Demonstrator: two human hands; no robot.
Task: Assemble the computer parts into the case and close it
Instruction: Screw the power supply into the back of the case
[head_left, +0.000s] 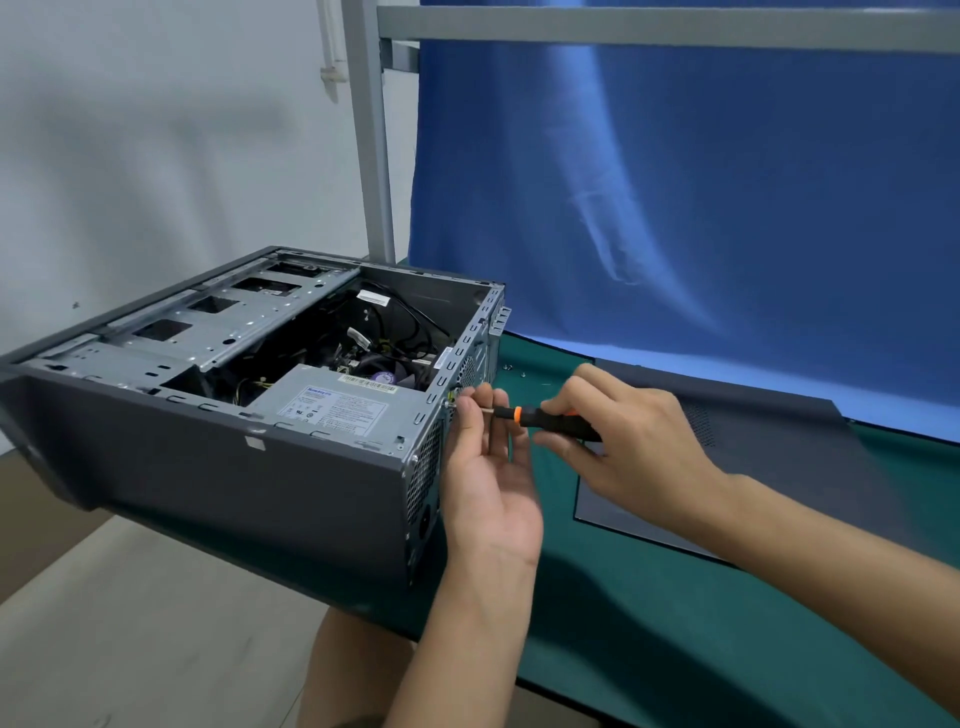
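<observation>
1. the computer case (208, 467) lay on its side on the green mat (675, 623), open face up, with its left end hanging out past the table's edge.
2. inside it, the power supply (337, 410) sat in the near right corner, label up, against the rear panel (431, 467).
3. a silver drive cage (208, 332) filled the far left part of the case, and black cables (410, 317) ran through the dark middle beside a purple-hubbed fan (387, 375).
4. the right hand (623, 436) was curled round the black and orange handle of the screwdriver (550, 418), holding it level with the shaft aimed left at the upper edge of the rear panel.
5. the left hand (488, 488) was raised palm up just beside the rear panel, its thumb and fingertips pinching the metal shaft near the tip, right against the case.
6. the tip itself was hidden behind those fingers, so i could not tell whether it sat in a screw.
7. the side panel (779, 467) lay flat on the mat to the right of the case, apart from it and under the right hand and forearm.
8. a few loose screws (511, 370) lay on the mat near the far corner of the rear panel.
9. a blue cloth (675, 208) hung behind the table from a grey metal frame (371, 130).
</observation>
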